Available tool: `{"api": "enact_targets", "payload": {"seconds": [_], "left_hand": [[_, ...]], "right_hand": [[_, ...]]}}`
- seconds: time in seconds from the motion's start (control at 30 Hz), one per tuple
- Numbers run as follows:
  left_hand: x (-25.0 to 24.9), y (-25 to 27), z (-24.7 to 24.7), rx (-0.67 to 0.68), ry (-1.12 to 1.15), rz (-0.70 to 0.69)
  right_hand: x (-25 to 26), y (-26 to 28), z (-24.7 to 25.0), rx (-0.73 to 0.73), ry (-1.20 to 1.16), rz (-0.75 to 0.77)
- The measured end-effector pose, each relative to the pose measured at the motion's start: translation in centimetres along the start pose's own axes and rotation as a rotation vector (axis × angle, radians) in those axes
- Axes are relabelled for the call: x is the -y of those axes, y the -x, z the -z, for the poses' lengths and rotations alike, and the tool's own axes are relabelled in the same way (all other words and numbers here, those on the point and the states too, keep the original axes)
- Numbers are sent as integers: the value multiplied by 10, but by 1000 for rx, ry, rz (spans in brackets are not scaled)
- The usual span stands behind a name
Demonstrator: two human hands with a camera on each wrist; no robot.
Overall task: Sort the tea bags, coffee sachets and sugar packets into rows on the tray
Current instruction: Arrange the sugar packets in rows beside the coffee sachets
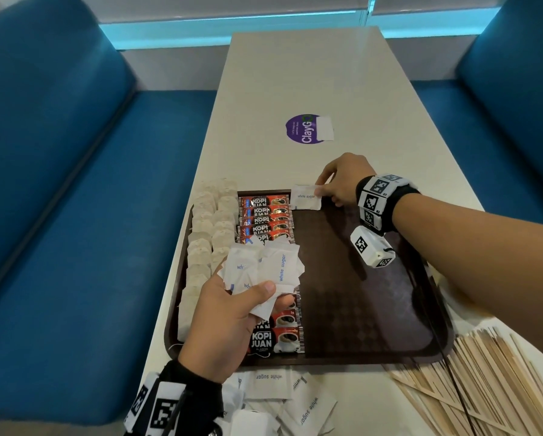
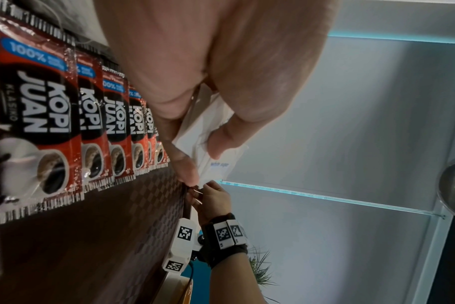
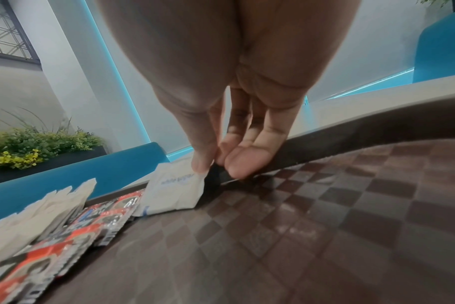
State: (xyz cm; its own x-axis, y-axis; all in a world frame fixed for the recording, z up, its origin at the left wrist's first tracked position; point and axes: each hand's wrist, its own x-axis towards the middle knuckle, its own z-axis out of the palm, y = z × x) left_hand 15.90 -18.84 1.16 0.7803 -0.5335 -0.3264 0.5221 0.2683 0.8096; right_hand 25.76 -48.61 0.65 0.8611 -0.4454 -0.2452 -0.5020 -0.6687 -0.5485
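A brown tray lies on the white table. Beige tea bags fill its left side in rows, and red-and-black coffee sachets run in a column beside them. My left hand holds a fanned bunch of white sugar packets above the coffee column. My right hand pinches the corner of one white sugar packet at the tray's far edge, just right of the coffee sachets. In the right wrist view thumb and fingertips grip that packet as it touches the tray floor.
More white sugar packets lie loose on the table in front of the tray. A heap of wooden stirrers lies at the near right. A purple sticker marks the table beyond the tray. Blue benches flank both sides.
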Motion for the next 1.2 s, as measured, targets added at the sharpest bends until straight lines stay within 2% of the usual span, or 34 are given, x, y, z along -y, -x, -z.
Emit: {"api": "enact_targets", "payload": {"seconds": [0.47,0.67,0.83,0.9,1.03,1.1,1.2], "left_hand": [[2,-2,1,-11,19,13],[2,-2,2,-9,27,10],[2,-3,2,-16,29,-18],[2,-4,0,-14,47,-18],[0,-3,-5,16,73,-20],[-1,-2,-7,24,70,-24],[-2,0,-10,13,87,-23]], "right_hand": [[2,-5,-2,32,-6,-12],[3,-3,-1,2,-42,-19],[15,26,14,-69,-67,111],[26,55,16,17,-130,174],[38,115,13,333,-283,249],[36,134,8,371,-288,310],[31,145,5,316,-387,352]]}}
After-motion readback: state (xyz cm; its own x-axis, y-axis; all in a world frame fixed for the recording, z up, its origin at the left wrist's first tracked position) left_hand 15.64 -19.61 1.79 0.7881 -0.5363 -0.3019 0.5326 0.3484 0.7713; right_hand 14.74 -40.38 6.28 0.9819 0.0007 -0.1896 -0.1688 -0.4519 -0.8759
